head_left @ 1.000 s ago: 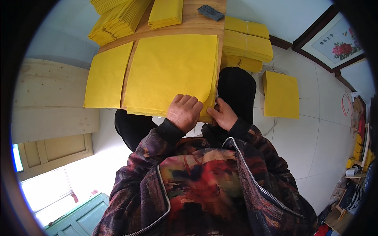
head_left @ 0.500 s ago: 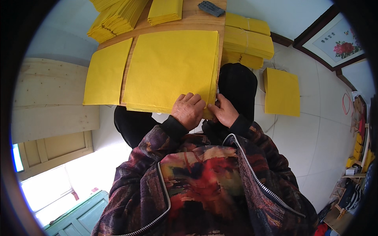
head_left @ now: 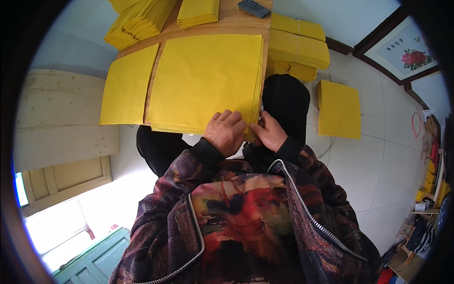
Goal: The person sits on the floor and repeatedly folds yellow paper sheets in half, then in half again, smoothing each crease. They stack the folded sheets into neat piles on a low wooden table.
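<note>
A large stack of thin yellow paper sheets (head_left: 203, 78) lies on the wooden table, its edges slightly uneven on the right and near sides. My left hand (head_left: 226, 132) is closed at the near right corner, its curled fingers over the top sheet and gripping the edge. Just right of it, my right hand (head_left: 272, 133) pinches the same corner between thumb and fingers; the fingertips are partly hidden beneath the paper. To the left, a narrower stack of yellow paper (head_left: 127, 87) rests beside the large one.
Folded yellow paper bundles (head_left: 142, 23) and a smaller pile (head_left: 198, 12) sit at the table's (head_left: 231, 19) far side, near a dark grey object (head_left: 254, 8). Tied yellow bundles (head_left: 298, 47) stand right of the table. Another yellow stack (head_left: 339, 110) is further right, above the tiled floor (head_left: 373, 165).
Both hands keep hold of the same corner with almost no movement. The whole view has shifted very slightly.
</note>
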Demonstrator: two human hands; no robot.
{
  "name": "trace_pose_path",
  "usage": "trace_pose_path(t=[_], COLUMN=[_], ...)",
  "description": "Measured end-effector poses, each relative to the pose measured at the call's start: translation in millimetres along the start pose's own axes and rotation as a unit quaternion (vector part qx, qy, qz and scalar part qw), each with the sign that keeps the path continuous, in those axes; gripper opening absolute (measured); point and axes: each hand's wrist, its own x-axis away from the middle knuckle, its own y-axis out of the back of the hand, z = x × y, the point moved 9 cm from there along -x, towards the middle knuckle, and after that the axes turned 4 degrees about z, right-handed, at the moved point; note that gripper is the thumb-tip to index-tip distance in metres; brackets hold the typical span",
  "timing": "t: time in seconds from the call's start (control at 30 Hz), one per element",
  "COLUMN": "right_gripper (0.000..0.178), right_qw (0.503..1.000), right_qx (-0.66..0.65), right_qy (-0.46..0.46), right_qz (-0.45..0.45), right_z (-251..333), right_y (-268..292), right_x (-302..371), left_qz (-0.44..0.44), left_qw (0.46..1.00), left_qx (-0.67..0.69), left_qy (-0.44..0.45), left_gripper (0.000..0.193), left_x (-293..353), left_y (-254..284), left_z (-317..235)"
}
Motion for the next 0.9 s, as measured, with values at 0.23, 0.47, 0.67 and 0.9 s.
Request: trace_pose_path(t=[0.23,0.47,0.67,0.9], right_gripper=[0.037,0.045,0.046,0.042], right_qw=[0.998,0.997,0.998,1.000], right_qx=[-0.054,-0.059,-0.053,-0.004], right_qy=[-0.024,-0.034,-0.027,0.002], right_qz=[0.027,0.032,0.026,0.010], right_z=[1.3,2.2,-1.2,-5.9], right_y=[-3.1,-3.5,-1.4,5.4], right_x=[3.0,3.7,2.2,-2.3], left_qz=[-0.010,-0.007,0.002,-0.051], left_qw=[0.999,1.000,0.998,0.998], left_qx=[0.026,0.003,0.063,0.029], left_qy=[0.019,0.010,0.027,0.040], left_gripper=[0.020,0.020,0.025,0.029], left_x=[3.4,5.1,8.2,21.0], left_y=[1.4,-5.7,-0.9,8.1], left_z=[3.8,9.4,11.0,21.9])
